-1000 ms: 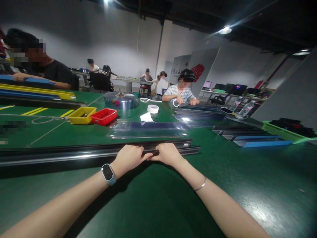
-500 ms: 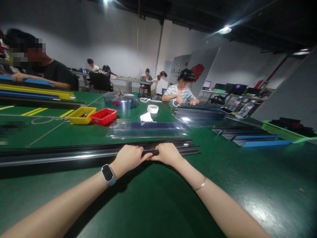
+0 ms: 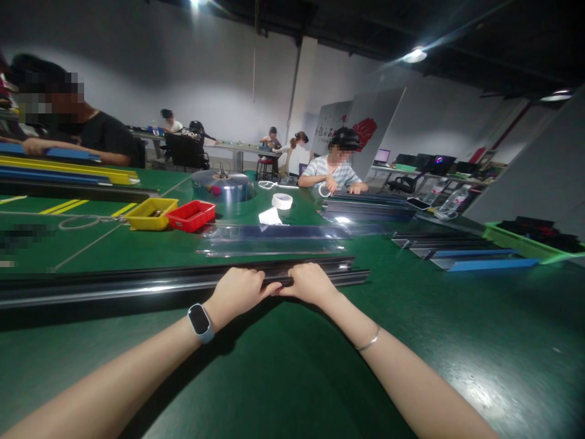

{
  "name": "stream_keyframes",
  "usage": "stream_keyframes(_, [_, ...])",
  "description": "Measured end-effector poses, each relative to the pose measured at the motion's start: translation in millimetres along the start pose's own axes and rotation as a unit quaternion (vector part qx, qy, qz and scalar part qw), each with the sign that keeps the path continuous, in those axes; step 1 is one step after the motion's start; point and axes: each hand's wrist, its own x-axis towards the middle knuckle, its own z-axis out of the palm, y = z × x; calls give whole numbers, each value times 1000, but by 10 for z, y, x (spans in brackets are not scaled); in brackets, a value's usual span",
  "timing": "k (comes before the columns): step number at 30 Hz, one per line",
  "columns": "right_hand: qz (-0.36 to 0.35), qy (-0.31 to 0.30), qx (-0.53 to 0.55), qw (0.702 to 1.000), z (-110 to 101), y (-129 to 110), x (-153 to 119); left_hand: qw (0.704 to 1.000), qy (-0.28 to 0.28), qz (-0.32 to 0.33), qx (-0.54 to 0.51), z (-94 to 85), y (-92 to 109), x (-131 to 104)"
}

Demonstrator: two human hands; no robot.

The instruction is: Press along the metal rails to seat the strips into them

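Observation:
A long black channel-shaped profile strip lies across the green table, running from the left edge to just right of the middle. My left hand is closed over it, with the thumb along its near side. Beside it my right hand grips the same strip close to its right end. The two thumb tips nearly meet, and the other fingertips are hidden behind the strip. Just beyond lie clear plastic strips, apart from both hands.
Behind the strips stand a yellow bin, a red bin, a white tape roll and a coil of clear film. More profiles and a green basket are at right. Co-workers sit at the far and left sides.

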Motion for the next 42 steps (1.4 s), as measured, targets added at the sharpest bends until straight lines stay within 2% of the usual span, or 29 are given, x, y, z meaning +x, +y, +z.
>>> stream_keyframes(20, [-14,-2,-18,1000,36,10,45,1000,-2,-3,2,13,8,0])
stream_keyframes(31, [7,-19,23,1000,-41,-41,-13,1000,4,-3,10,6,28,-7])
stream_keyframes(42, [-9,-16,31,999,-5,-21,21,1000,-10,-19,12,-1,27,-3])
